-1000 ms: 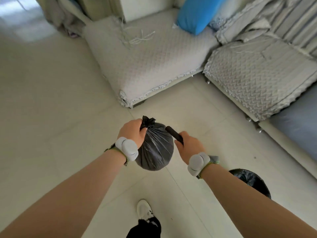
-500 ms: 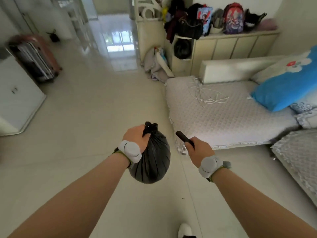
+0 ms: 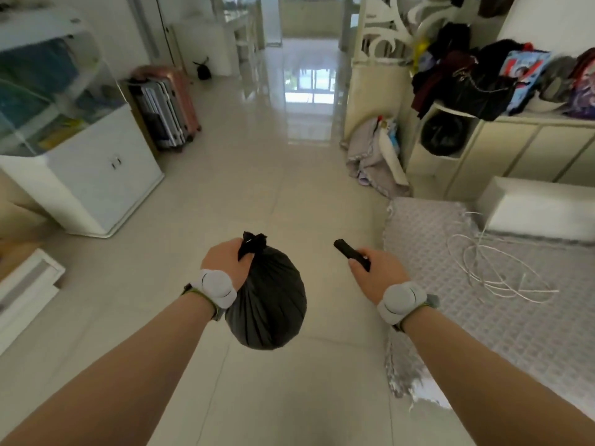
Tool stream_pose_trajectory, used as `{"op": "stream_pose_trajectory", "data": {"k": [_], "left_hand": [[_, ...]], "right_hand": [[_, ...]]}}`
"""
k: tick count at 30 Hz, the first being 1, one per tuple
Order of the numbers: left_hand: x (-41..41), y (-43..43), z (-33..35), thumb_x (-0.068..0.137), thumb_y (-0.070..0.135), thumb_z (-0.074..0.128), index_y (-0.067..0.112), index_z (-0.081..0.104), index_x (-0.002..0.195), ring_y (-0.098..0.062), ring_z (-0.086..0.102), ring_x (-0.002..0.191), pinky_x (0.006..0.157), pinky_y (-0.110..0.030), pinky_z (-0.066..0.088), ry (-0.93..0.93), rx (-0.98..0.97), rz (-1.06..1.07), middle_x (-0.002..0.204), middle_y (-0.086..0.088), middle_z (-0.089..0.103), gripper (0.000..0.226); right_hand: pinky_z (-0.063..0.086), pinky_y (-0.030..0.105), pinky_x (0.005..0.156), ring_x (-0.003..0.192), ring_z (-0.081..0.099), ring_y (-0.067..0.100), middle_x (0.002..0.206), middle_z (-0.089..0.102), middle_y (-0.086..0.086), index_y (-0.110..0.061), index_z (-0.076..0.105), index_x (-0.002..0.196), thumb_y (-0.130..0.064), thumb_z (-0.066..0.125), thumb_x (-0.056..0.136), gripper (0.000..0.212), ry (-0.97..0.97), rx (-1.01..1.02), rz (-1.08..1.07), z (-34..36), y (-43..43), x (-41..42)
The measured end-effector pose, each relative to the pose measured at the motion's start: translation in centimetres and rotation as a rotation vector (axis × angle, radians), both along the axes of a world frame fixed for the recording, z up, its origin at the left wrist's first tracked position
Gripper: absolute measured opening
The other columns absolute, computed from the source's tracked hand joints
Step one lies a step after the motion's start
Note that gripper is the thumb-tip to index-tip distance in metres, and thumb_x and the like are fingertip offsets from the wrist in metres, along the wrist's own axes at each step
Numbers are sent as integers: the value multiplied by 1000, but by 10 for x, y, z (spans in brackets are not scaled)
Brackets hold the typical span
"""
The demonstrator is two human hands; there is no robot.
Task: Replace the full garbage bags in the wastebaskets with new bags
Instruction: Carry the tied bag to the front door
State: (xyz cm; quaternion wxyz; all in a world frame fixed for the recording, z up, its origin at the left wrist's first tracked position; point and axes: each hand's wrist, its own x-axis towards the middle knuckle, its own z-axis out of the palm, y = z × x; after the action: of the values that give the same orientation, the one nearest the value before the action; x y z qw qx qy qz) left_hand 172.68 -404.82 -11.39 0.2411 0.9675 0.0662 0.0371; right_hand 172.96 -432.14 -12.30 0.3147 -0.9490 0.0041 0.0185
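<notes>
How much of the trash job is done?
Done: the full black bag is tied shut, hanging from the left hand. In hand: the right hand grips a black roll, probably new bags. Left: dropping the bag off; no wastebasket shows here, so relining can't be checked.

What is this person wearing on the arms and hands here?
No sleeves or gloves: the forearms, left hand and right hand are bare. Each wrist wears a rounded pale-grey pod on a grey-green strap: left pod, right pod.

Two hands (left hand (image 3: 225, 263), right hand (image 3: 375, 280)); one hand-held garbage bag (image 3: 267, 304); one black roll (image 3: 346, 249); one suitcase (image 3: 182, 98).
</notes>
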Motion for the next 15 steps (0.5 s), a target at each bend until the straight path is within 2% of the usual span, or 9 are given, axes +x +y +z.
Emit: {"op": "stream_pose_trajectory", "data": {"k": [3,7,9,12,13,15], "left_hand": [[50,21,6,94,27,48,10,55,88,-22,49,70,62,-29,35,-20,-28,41,76,-2,53,19],[147,52,5,93,28,52,11,55,84,-17,47,64,52,-24,32,-58,-93,94,66,4,50,20],[191,61,0,92,27,53,10,56,83,-18,49,66,53,-25,33,-74,-141,76,66,3,51,19],[269,78,-6,91,26,54,11,57,85,-19,51,71,62,-27,34,-43,-166,47,75,0,56,16],[314,90,-6,91,26,54,10,58,86,-19,52,72,64,-26,34,-30,-172,36,76,-1,57,17],[363,100,-4,91,26,55,11,57,84,-20,52,72,63,-27,34,-5,-169,8,76,-1,56,16]], "right_hand": [[40,26,57,68,55,18,79,57,-2,-19,58,114,-33,50,94,26,-1,-23,36,4,23,63],[45,29,57,65,55,19,80,56,-1,-18,52,116,-27,50,93,25,-8,42,57,-8,63,174],[42,28,54,63,54,20,80,56,0,-18,50,118,-26,49,94,25,-9,38,54,-17,80,220],[38,28,53,61,53,21,75,55,0,-18,50,119,-27,47,95,26,-5,19,22,-25,107,295],[38,28,53,60,52,20,73,54,-1,-18,51,119,-27,46,96,25,-7,21,8,-26,121,339],[39,28,54,59,52,18,71,53,-2,-18,51,118,-28,45,96,25,-3,13,-8,-22,130,383]]}}
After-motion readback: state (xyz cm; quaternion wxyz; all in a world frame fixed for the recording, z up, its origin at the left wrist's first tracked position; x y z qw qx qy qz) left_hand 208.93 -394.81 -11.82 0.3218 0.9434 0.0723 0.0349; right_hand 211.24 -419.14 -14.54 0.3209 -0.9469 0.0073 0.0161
